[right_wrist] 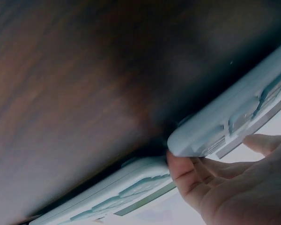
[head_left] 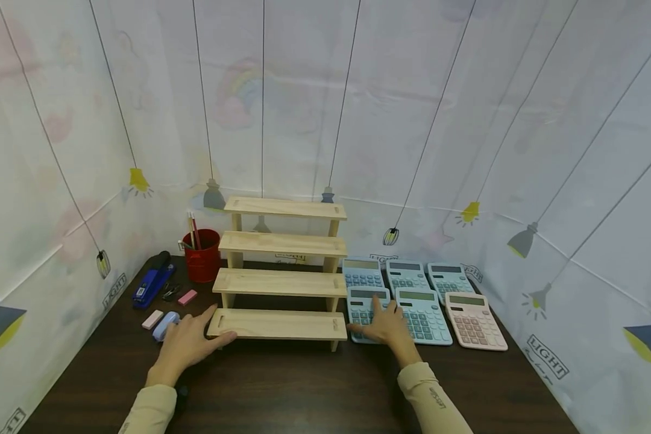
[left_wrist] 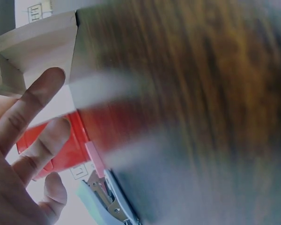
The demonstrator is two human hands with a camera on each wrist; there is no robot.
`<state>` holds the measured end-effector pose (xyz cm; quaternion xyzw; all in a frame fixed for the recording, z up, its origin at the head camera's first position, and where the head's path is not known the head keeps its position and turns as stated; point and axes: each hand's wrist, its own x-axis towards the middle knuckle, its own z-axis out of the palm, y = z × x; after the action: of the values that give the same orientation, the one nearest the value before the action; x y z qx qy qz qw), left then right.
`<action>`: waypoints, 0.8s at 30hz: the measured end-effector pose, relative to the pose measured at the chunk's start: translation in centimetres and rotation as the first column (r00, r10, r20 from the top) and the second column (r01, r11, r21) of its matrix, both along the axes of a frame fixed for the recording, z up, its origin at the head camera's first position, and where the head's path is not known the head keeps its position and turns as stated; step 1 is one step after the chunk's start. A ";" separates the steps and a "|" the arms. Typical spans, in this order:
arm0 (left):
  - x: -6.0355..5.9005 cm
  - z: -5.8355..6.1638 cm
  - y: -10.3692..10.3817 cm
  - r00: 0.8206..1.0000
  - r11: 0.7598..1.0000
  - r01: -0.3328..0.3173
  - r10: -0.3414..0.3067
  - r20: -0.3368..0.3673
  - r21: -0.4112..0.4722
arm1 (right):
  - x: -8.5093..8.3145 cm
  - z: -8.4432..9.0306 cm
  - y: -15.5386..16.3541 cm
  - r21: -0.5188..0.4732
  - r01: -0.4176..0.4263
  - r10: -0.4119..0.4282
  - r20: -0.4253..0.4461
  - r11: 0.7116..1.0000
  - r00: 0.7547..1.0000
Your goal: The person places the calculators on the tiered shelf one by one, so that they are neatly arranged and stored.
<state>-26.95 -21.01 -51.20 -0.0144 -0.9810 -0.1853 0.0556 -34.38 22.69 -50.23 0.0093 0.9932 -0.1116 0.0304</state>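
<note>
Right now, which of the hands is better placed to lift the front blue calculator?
Right. The right hand already lies on the front blue calculator, thumb at its edge. The left hand rests at the wooden step shelf, on the far side from it.

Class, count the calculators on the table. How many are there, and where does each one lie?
6. Back row: three blue. Front row: blue under the right hand, blue beside it, pink at the right end. None looks hidden.

I see a dark wooden table [head_left: 304, 392] under both hands. Beyond and to either side of them hang pale fabric walls [head_left: 466, 120] printed with pendant lamps, a faint rainbow and "LIGHT" labels, evenly lit.
</note>
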 end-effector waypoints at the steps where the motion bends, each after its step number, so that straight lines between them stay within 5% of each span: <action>1: 0.0 0.0 0.0 1.000 1.000 0.003 -0.003 -0.002 0.000 | 0.1 0.0 0.0 0.002 0.005 -0.005 0.005 1.000 1.000; 24: 0.4 0.4 0.3 0.996 0.994 0.009 -0.019 0.087 0.108 | 0.6 0.5 -0.7 0.022 0.026 -0.026 0.018 0.999 0.999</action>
<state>-26.58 -20.68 -50.84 -0.0101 -0.9709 -0.2389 0.0118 -33.80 22.01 -49.69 0.0236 0.9939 -0.1009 0.0380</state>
